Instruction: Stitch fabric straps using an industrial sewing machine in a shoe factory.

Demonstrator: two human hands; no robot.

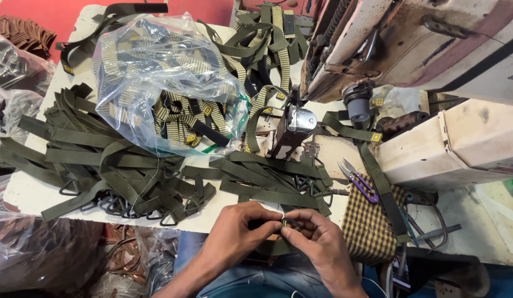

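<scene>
My left hand [234,234] and my right hand [317,243] meet at the table's near edge, fingertips pinched together on a small patterned strap end [285,222]. A dark olive strap piece [276,246] hangs below the hands over my lap. Just beyond the fingers lies a pile of olive webbing straps with metal triangle rings [267,179]. How the strap end is folded between the fingers is hidden.
A clear plastic bag of patterned straps [163,83] sits at the centre left. More olive straps [91,160] cover the left. A sewing machine [411,60] stands at the right, its presser foot [296,124] near centre. Purple-handled snips [358,181] lie on checked cloth [369,221].
</scene>
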